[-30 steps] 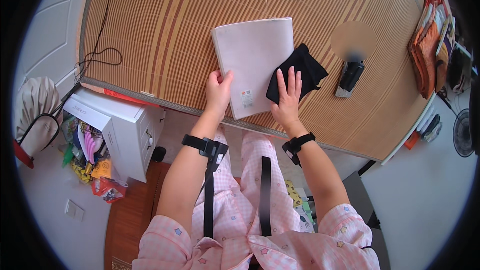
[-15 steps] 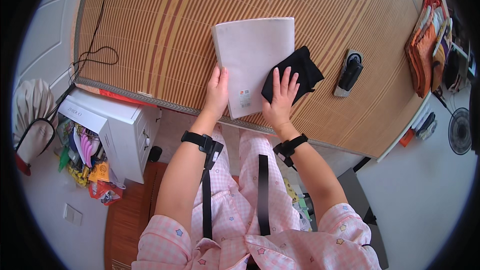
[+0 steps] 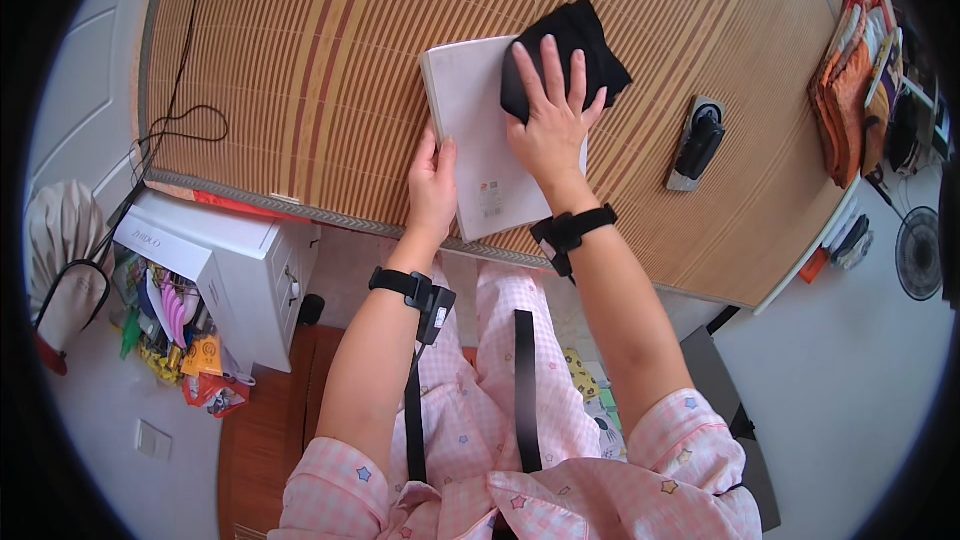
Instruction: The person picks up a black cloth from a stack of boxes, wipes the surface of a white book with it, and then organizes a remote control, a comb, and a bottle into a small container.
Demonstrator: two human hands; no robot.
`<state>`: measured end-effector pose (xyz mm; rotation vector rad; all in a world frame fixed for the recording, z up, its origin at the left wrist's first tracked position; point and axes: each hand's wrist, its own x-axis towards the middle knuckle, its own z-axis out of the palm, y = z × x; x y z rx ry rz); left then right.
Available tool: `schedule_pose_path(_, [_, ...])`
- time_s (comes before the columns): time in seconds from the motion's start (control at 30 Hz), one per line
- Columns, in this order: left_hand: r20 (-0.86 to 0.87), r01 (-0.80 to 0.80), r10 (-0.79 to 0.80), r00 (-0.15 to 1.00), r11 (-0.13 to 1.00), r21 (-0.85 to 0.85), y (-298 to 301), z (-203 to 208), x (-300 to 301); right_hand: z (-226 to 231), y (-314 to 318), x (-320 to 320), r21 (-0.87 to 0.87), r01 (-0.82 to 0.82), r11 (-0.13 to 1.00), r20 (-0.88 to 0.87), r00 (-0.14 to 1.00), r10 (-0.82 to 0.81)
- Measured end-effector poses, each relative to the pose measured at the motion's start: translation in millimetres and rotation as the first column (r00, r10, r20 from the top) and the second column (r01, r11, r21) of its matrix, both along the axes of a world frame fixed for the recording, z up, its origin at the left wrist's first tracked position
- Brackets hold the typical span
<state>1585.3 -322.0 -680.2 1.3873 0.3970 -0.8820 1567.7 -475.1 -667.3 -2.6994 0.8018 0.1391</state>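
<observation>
A thick white-covered book (image 3: 470, 130) lies at a slight tilt on the bamboo mat, close to its near edge. Its lower cover bears a small printed label and a barcode. My left hand (image 3: 433, 185) grips the book's left edge, thumb on top and the other fingers partly hidden at the side. Over the book's upper right part lies a folded black cloth (image 3: 592, 40), its far corner reaching past the cover onto the mat. My right hand (image 3: 550, 120) rests flat on this cloth with fingers spread, its heel over the cover.
On the mat to the right stands a power strip (image 3: 683, 172) with a black plug-like device (image 3: 704, 136) on it. Folded orange fabrics (image 3: 845, 90) pile up at the far right. A black cable (image 3: 195, 115) runs along the left. A white cabinet (image 3: 255, 280) stands lower left.
My right hand has slid the black cloth up and slightly left, away from me, farther over the book's cover. The left hand stays at the book's left edge.
</observation>
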Motion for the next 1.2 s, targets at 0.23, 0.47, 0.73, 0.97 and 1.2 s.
schedule_pose_path(0.23, [0.037,0.013,-0.014,0.999,1.0,0.011,2,-7,-3,-9,-21,3,-0.04,0.267,0.963,0.085,0.961,-0.263])
schedule_pose_path(0.47, [-0.009,-0.04,0.04,0.999,0.999,0.002,2,-8,-6,1,21,-13,-0.162,0.148,0.976,0.004,0.989,-0.15])
schedule_pose_path(0.73, [0.016,0.034,-0.034,0.999,0.999,0.011,3,-3,4,19,86,-67,0.145,-0.076,0.987,-0.069,0.994,0.087])
schedule_pose_path(0.97, [-0.054,0.084,-0.086,0.995,0.996,-0.027,10,-10,16,7,20,9,0.001,-0.173,0.985,0.063,0.983,0.172])
schedule_pose_path(1.2, [-0.2,0.062,-0.063,0.978,0.998,-0.013,13,-5,26,0,46,30,0.099,-0.232,0.968,0.129,0.967,0.219])
